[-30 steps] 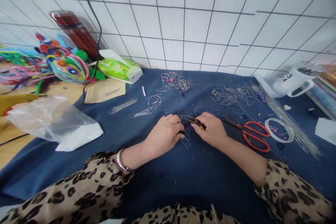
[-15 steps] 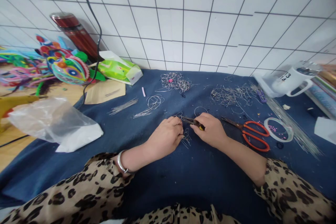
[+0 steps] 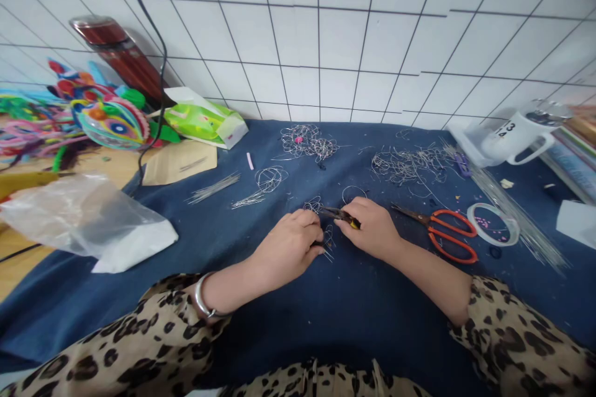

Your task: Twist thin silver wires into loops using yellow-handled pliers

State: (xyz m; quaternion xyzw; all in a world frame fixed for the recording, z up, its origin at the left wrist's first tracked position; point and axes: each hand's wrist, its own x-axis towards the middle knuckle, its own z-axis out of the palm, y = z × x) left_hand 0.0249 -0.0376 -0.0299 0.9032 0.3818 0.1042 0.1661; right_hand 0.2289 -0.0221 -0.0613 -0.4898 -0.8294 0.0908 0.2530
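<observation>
My left hand (image 3: 291,245) is closed on a small piece of bent thin wire (image 3: 313,203), whose loops stick out past the fingers. A pair of pliers (image 3: 342,216) with a dark and yellow handle is gripped in my right hand (image 3: 372,226). The jaws point left and reach the wire by my left fingertips; whether they are clamped on it I cannot tell. Below the pliers, more wire ends (image 3: 329,242) show beside my left thumb. A thin wire loop (image 3: 354,192) lies just behind my right hand.
Orange-handled scissors (image 3: 451,232) lie right of my right hand, near a white ring-shaped dish (image 3: 493,223) with pink beads. Tangled wire heaps (image 3: 410,166) and straight wires (image 3: 214,188) lie on the blue cloth (image 3: 372,329). A mug (image 3: 524,136) stands back right, a plastic bag (image 3: 88,214) left.
The view has shifted slightly. My left thumb and fingers have moved a little apart around the wire, and more of its loops show. The pliers stay at the wire.
</observation>
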